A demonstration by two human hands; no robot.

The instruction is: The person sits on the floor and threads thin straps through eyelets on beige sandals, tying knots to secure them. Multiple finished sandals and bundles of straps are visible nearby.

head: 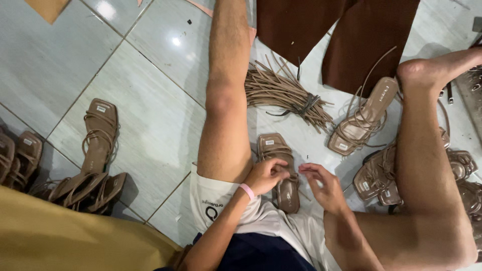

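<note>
A tan strappy sandal (277,150) lies on the tiled floor between my legs, toe end away from me. My left hand (266,174), with a pink band at the wrist, grips the straps at the sandal's middle. My right hand (324,184) hovers just to the right of the sandal, its fingers pinched on a thin strap end. A bundle of loose tan straps (281,93), tied with a dark band, lies beyond the sandal.
More tan sandals lie at the right (364,118) and under my right leg (376,175), with others at the left (98,138). Brown sheet material (351,35) is spread at the top. A yellow-tan cloth (60,236) fills the lower left.
</note>
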